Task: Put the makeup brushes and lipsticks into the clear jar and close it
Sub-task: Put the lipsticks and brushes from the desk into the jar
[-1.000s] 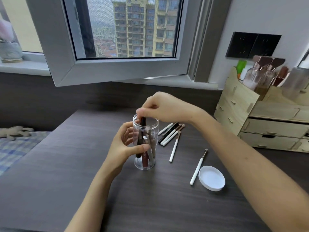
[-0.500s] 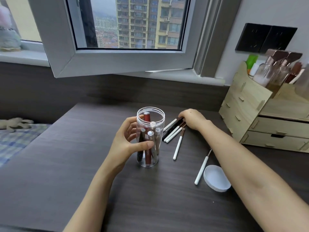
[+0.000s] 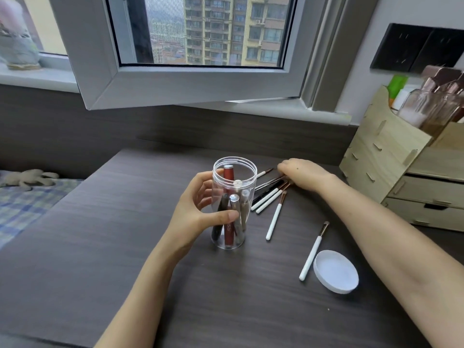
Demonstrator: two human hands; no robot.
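Note:
An open clear jar (image 3: 247,172) stands upright mid-desk, holding several lipsticks, among them a red one (image 3: 228,177). My left hand (image 3: 198,209) wraps around the jar's left side, thumb across the front. Just right of the jar lies a cluster of white- and black-handled makeup brushes (image 3: 267,197). My right hand (image 3: 302,174) rests palm-down on the far end of that cluster; its fingers hide what they touch. Two more white brushes lie apart, one (image 3: 274,223) beside the jar and one (image 3: 312,252) nearer me. The white lid (image 3: 336,271) lies at the front right.
A wooden drawer organiser (image 3: 401,167) with bottles on top stands at the desk's right. An open window sash (image 3: 190,79) hangs over the desk's back edge. A bed with a checked blanket (image 3: 27,204) and a plush toy lies to the left.
My right hand left the jar's mouth after dropping a lipstick in, moved right and came down onto the brush cluster. The left hand stayed on the jar.

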